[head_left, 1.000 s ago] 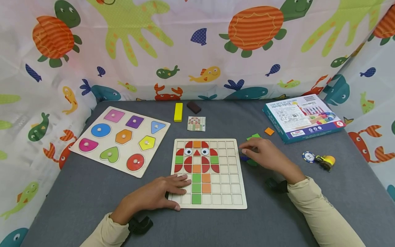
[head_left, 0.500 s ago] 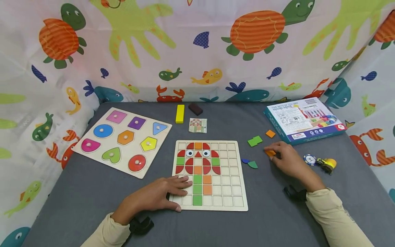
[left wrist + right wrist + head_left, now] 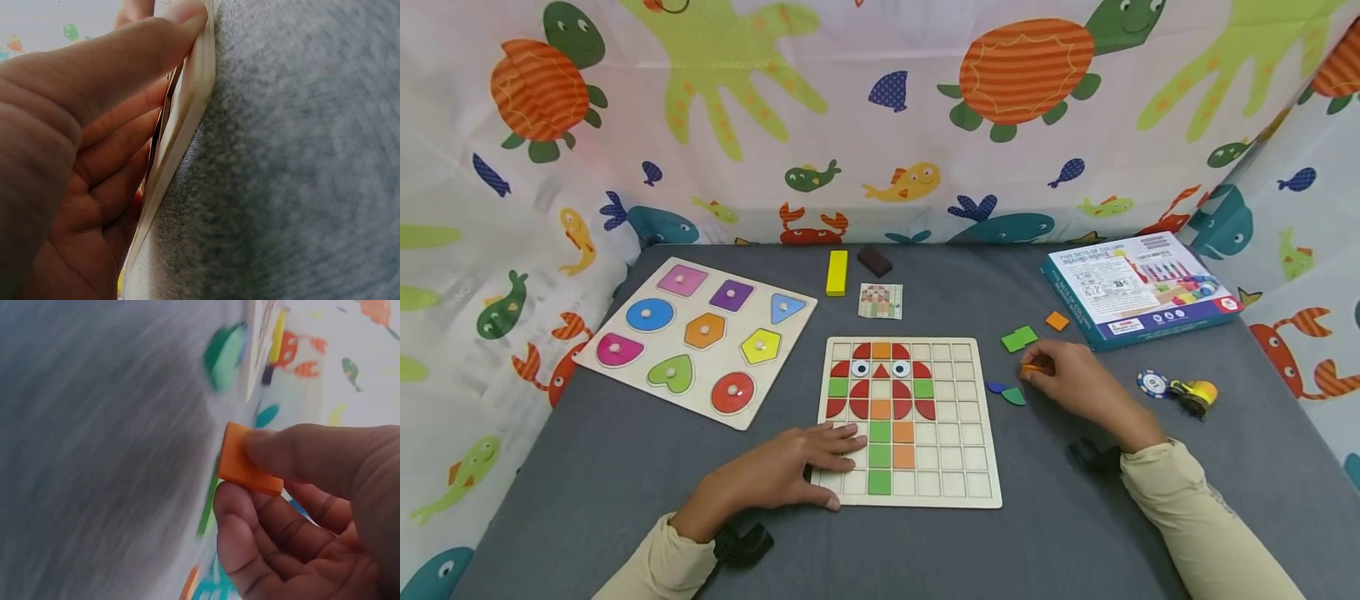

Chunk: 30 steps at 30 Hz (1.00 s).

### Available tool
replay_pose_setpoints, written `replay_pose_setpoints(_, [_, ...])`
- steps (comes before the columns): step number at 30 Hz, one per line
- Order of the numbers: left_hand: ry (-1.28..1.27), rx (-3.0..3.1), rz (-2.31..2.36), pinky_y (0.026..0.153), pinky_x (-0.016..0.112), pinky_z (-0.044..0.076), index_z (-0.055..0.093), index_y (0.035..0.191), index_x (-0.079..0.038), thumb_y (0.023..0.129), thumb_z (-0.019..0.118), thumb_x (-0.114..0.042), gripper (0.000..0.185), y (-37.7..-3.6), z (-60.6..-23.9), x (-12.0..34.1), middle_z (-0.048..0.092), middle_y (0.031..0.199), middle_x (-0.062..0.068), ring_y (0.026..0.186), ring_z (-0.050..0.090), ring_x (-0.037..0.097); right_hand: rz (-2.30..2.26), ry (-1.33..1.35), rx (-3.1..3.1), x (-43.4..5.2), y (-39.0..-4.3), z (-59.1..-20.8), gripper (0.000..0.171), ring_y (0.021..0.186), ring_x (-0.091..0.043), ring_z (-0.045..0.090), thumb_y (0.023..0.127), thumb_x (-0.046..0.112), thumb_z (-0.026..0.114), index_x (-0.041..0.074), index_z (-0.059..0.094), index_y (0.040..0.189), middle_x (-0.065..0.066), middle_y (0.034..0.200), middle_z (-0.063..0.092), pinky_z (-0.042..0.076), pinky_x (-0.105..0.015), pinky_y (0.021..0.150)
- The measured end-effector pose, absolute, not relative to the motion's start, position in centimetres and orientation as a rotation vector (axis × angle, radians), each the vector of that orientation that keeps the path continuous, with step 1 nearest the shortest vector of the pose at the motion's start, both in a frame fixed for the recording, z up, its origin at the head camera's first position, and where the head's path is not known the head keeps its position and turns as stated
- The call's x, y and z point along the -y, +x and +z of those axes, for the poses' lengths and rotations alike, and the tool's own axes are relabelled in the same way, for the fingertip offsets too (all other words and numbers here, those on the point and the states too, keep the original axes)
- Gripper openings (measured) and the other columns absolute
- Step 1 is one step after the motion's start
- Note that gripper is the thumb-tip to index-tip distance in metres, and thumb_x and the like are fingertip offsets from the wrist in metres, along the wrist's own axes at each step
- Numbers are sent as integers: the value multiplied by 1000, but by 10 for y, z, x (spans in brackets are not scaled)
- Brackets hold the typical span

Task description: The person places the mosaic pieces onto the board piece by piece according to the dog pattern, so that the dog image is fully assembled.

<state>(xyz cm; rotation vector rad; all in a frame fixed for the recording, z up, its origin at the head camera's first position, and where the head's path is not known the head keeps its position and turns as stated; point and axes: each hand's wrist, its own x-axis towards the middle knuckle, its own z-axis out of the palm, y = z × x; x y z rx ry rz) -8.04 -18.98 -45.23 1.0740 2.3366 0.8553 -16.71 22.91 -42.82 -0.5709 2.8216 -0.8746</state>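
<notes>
Between thumb and fingers, my right hand (image 3: 1075, 385) pinches an orange square tile (image 3: 240, 456), held to the right of the wooden grid board (image 3: 958, 492). Red, green and orange tiles and two eye tiles fill part of that board's grid. My left hand (image 3: 786, 468) rests on the board's lower left corner with fingers spread; in the left wrist view its thumb (image 3: 137, 53) lies along the board's edge. Close to the right hand on the cloth are green square tiles (image 3: 1018, 338), a green curved tile (image 3: 1013, 397) and a blue curved tile (image 3: 997, 387).
A shape-puzzle board (image 3: 625, 321) with knobbed pieces lies at left. Behind the grid are a yellow block (image 3: 837, 273), a dark brown block (image 3: 874, 261) and a picture card (image 3: 880, 301). At right are a box (image 3: 1138, 287), another orange tile (image 3: 1057, 321), a chip (image 3: 1152, 383) and a small toy (image 3: 1195, 396).
My right hand moved right from near the green tiles, took hold of an orange square tile, and now brings it back leftward. The left hand stays on the board.
</notes>
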Motion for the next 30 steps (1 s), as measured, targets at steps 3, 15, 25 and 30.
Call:
replay_pose_setpoints(3, [1070,-2334,864,109,46,31,61,134,-18,84,75,-41,57,-80,-453,190,43,147,-12,142,28,13,-919,-627,-2815,-211,-166,-427,10,76,-15,59,89,5,70,3,70,99,-2,87,66,50,-35,67])
replay_pose_setpoints(15, [1075,-2347,848,110,45,31,57,138,-20,85,74,-42,60,-79,-453,191,41,148,-13,142,27,11,-1179,-978,-2518,-144,-150,-430,14,78,-10,57,89,3,69,7,73,102,4,92,66,51,-27,69])
replay_pose_setpoints(25, [1122,-2355,848,109,46,32,58,137,-16,86,74,-41,59,-81,-451,189,42,149,-9,142,28,14,-1051,-1029,-2445,-122,-134,-435,13,80,-10,56,88,4,70,10,73,100,4,94,64,49,-28,70])
replay_pose_setpoints(30, [1136,-2355,814,109,45,32,58,137,-16,86,73,-40,59,-84,-449,189,43,148,-8,142,28,14,-950,-1050,-2507,-120,-132,-434,11,82,-9,55,87,6,72,10,74,98,5,93,63,48,-29,72])
